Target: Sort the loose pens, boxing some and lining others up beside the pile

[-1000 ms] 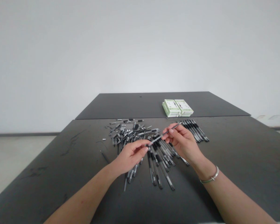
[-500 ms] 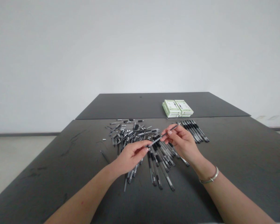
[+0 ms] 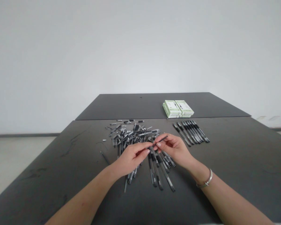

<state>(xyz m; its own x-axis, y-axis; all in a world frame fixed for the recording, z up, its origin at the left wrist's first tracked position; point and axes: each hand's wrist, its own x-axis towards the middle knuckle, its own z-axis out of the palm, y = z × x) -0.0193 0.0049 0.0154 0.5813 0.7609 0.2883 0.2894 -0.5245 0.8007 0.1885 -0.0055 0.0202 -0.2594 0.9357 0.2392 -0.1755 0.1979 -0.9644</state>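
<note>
My left hand and my right hand meet above a heap of black and clear pens on a dark table. Both pinch the same thin pen part, the left at its near end, the right close beside it, with the far tip sticking out up and to the right. A silver bangle sits on my right wrist. Behind the hands lies a scatter of loose pen parts.
A tidy row of several black pens lies to the right of the heap. Two pale green boxes stand beyond it, on a second dark table. A single thin piece lies left of my left hand. A white wall is behind.
My right hand has slid left along the pen part toward my left hand, so less of the part shows between them. The left hand has barely moved.
</note>
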